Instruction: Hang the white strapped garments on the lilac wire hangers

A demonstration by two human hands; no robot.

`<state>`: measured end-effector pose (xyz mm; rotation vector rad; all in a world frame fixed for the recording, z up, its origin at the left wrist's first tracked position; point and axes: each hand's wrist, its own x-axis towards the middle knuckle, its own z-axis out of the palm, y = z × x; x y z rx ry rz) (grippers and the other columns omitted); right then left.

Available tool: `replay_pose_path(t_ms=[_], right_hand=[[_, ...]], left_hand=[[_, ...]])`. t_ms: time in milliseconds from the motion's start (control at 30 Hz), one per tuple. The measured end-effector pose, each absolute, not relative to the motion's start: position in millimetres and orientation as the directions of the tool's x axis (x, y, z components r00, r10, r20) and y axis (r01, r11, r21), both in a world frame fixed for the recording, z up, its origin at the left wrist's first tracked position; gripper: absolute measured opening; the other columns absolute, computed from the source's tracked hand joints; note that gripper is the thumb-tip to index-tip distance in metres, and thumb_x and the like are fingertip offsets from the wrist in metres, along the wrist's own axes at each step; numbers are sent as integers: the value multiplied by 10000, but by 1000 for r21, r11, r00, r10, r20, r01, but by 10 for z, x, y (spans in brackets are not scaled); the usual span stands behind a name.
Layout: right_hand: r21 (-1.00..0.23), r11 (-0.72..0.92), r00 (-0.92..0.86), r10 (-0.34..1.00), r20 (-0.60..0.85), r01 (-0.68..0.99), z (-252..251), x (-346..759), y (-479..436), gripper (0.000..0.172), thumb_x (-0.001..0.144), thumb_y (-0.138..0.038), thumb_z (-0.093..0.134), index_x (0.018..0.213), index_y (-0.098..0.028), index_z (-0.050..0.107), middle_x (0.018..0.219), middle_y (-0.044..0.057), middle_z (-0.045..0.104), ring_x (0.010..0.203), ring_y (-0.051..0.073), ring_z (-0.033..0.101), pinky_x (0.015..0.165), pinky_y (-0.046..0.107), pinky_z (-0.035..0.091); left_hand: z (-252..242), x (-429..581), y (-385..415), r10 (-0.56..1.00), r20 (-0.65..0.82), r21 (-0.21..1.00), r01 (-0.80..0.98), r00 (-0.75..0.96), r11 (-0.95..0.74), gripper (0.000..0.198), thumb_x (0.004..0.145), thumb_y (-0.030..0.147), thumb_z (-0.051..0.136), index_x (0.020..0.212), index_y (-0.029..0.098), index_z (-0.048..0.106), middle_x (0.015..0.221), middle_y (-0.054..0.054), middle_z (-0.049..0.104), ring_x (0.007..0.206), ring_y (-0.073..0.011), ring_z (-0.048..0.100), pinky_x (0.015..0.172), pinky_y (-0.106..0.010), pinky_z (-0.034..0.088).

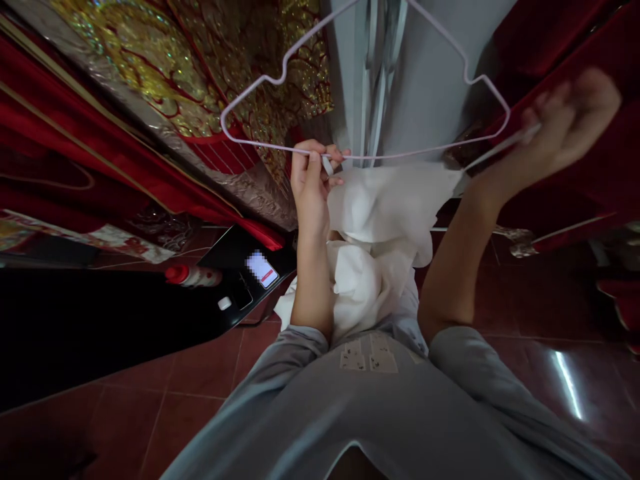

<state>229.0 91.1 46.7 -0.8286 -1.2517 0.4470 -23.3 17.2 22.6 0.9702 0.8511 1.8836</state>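
Observation:
A pale pink clothes hanger (265, 79) is held up in front of me, its hook beyond the top edge of the view. My left hand (309, 180) pinches the hanger's lower bar, with a bit of white band between its fingers. Below the bar hangs a thin white cloth garment (385, 207), its lower folds bunched against my body. Off to the right, my right hand (575, 123) is raised, closed and slightly blurred. It pulls a narrow white strap (493, 150) taut from the garment's upper right corner.
Red and gold sequinned garments (135, 60) hang at left, more red fabric (565, 60) at right. On a black table (125, 320) at left lie a lit phone (265, 272), a small white case (225, 303) and a red-capped bottle (197, 275). The floor (200, 373) is red tile.

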Motion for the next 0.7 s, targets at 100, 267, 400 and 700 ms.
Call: replay_pose_path(t_ms=[100, 267, 400, 700], right_hand=[[-619, 727, 540, 406, 737, 299, 416, 1972, 580, 126, 929, -380, 387, 983, -361, 500, 822, 6, 509, 809, 184, 607, 729, 351, 496], [-665, 698, 26, 684, 729, 266, 512, 1408, 354, 162, 889, -379, 524, 1047, -364, 555, 1001, -14, 615, 939, 179, 629, 840, 354, 530], [-681, 656, -73, 736, 673, 327, 385, 1261, 369, 219, 918, -396, 462, 1110, -318, 533, 967, 12, 621, 914, 183, 606, 895, 370, 499], [-659, 625, 18, 719, 695, 419, 244, 1313, 345, 193, 900, -414, 466, 1001, -280, 561, 914, 18, 614, 889, 189, 597, 864, 371, 494]], left_hand=[[213, -222, 185, 894, 250, 844, -369, -371, -389, 241, 974, 520, 644, 927, 292, 585, 942, -60, 654, 1130, -316, 622, 583, -300, 545], [208, -176, 155, 884, 366, 805, -378, -290, -457, 192, 979, 493, 625, 921, 315, 580, 964, -32, 660, 1116, -298, 620, 548, -305, 524], [220, -174, 109, 876, 401, 809, -345, -268, -475, 166, 1053, 387, 469, 962, 331, 596, 1016, -1, 699, 1076, -284, 622, 591, -354, 514], [3, -752, 258, 691, 593, 759, -1, -412, -652, 181, 963, 278, 660, 1119, 237, 577, 1180, -26, 676, 1135, -281, 610, 900, -428, 538]])
